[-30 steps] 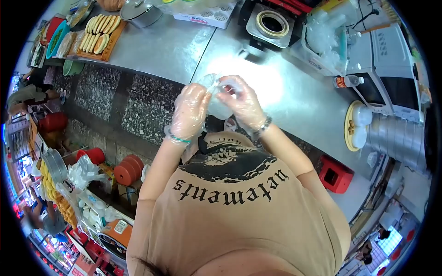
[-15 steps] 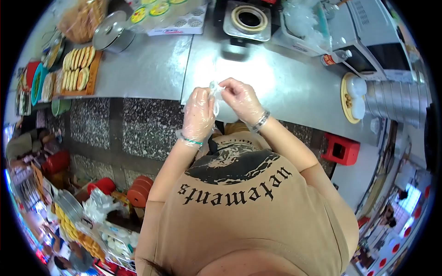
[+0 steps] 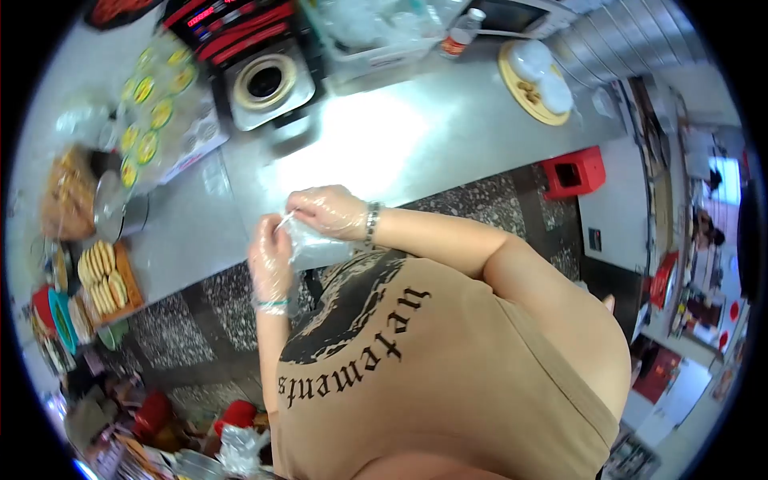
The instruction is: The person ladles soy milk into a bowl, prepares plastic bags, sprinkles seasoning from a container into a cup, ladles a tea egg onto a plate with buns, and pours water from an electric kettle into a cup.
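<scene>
Stainless steel counter [image 3: 416, 148] in a busy food stall, seen from overhead through a wide lens, bright glare across its middle. Close to the chest of a person in a tan printed T-shirt [image 3: 448, 360]: both hands in thin disposable gloves, working a small clear plastic bag [image 3: 308, 244] just over the counter's front edge. Left hand [image 3: 270, 260] closed around the bag's left side from below, a green band at the wrist. Right hand [image 3: 326, 211] above it, fingertips [image 3: 292, 216] pinched on the bag's twisted top, a beaded metal bracelet [image 3: 370, 225] at the wrist. Contents of the bag too blurred to tell.

At the far side of the counter: a cup sealing machine [image 3: 268, 80] with a round opening, a clear bag of yellow-and-green lids [image 3: 156, 112] to its left, a tub of clear plastic bags [image 3: 368, 28] to its right. Farther right, a small bottle [image 3: 456, 36] and a round yellow tray [image 3: 534, 74] bearing white buns and small brown pieces. Along the left end: a steel pot [image 3: 116, 210], then a wooden tray of golden pastries [image 3: 102, 276]. Beyond the counter's right end, on the speckled terrazzo floor [image 3: 512, 200]: a red plastic stool [image 3: 572, 172].
</scene>
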### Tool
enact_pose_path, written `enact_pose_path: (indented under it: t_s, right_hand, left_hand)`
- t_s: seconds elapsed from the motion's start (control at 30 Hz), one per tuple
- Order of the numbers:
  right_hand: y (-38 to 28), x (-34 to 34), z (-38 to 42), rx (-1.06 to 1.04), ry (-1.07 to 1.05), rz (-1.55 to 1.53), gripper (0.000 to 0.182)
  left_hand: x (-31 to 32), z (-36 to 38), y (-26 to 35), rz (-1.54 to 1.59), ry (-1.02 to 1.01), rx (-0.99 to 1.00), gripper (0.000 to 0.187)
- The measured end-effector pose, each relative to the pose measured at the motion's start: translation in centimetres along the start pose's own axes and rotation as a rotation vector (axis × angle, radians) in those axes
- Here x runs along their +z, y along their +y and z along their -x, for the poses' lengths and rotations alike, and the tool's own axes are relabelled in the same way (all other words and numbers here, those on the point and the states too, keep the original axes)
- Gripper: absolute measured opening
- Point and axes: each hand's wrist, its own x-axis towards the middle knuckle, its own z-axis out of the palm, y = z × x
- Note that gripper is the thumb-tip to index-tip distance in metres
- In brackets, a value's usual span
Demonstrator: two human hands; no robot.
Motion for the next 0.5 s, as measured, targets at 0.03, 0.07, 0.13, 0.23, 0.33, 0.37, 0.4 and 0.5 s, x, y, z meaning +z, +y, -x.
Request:
enact_pose_path:
  t_s: [0.03,0.07,0.13,0.23,0.33,0.37,0.4,0.5]
  right_hand:
    - [0.5,-1.0,0.1,0.014,0.011,0.027,0.012]
    - [1.1,-2.1,0.5,0.033,0.036,0.037,0.012]
    - [2.1,-4.0,1.1,0.035,0.051,0.044,0.012]
    - [3.4,-4.7,2.0,0.052,0.241,-0.108,0.012]
    - [4.6,-4.8,1.6,0.214,0.271,-0.462,0.014]
    - [5.5,-4.9,1.5,0.259,0.318,-0.643,0.017]
    - [6.1,-4.9,1.2,0.308,0.351,-0.831,0.019]
    - [5.8,-7.3,0.8,0.298,0.294,-0.944,0.021]
  left_hand:
    - [0.1,-0.4,0.3,-0.006,-0.003,0.008,0.009]
    - [0.2,-0.7,0.5,-0.014,-0.002,0.014,0.009]
    - [1.2,-1.4,-0.3,0.184,0.022,-0.065,0.010]
    - [4.0,-2.8,1.4,0.589,0.147,-0.276,0.012]
    - [5.6,-4.0,3.0,0.517,0.247,-0.140,0.013]
    - [5.8,-4.1,3.2,0.223,0.222,0.091,0.014]
    - [6.5,-4.5,4.8,0.637,0.332,-0.070,0.014]
    - [6.5,-5.1,6.7,0.892,0.380,-0.124,0.010]
